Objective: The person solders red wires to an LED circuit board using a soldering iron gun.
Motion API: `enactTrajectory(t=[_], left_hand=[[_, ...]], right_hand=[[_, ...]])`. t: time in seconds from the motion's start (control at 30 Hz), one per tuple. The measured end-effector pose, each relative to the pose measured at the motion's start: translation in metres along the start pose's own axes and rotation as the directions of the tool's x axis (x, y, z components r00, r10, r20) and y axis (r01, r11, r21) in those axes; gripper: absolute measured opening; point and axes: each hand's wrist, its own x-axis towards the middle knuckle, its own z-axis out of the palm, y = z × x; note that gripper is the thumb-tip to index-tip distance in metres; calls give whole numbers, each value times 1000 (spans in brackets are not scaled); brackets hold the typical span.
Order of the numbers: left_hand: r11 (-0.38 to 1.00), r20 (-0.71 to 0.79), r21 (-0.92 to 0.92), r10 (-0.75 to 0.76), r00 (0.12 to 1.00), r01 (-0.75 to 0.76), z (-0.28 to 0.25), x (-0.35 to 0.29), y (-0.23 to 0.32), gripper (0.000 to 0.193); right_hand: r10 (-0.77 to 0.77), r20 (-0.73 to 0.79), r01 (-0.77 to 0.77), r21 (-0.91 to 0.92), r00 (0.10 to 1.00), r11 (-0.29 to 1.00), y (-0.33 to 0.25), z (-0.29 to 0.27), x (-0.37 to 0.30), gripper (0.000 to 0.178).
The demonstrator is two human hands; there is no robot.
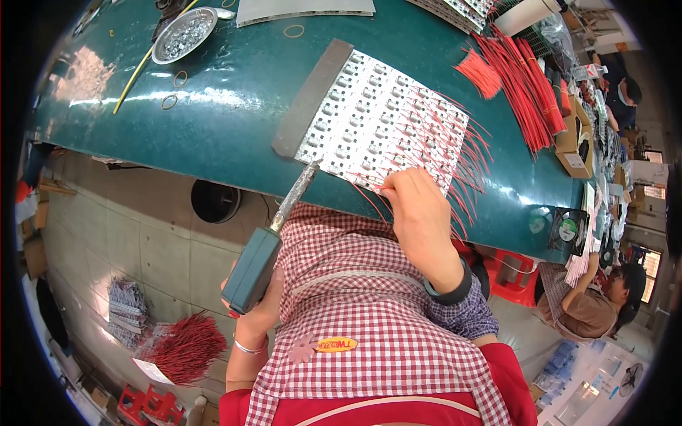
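My left hand (264, 304) is wrapped round the dark green body of a soldering gun (257, 266). Its metal barrel points up to the near edge of a white circuit board panel (366, 121), the tip close to the lower left corner. Rows of small components cover the panel, and many thin red wires (465, 160) stick out from its right part. My right hand (424, 224) is closed in a pinch at the panel's near edge, with a thin red wire at the fingertips. A dark grey bar (312, 99) lies along the panel's left edge.
On the green table (241, 135) are a metal dish (185, 35) of small shiny parts, rubber bands (169, 102), a yellow stick (138, 77) and bundles of red wire (522, 92). A small fan (568, 228) stands at the right edge. Another person (586, 302) sits at far right.
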Motion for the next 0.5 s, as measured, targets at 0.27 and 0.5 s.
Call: enactTrajectory(t=[0.27, 0.5], left_hand=[[996, 87, 25, 78, 993, -80, 7, 13, 8, 24], [992, 178, 85, 72, 981, -89, 9, 21, 18, 24]], right_hand=[[93, -132, -44, 333, 987, 942, -3, 6, 4, 11], [126, -118, -67, 413, 985, 908, 5, 19, 4, 12]])
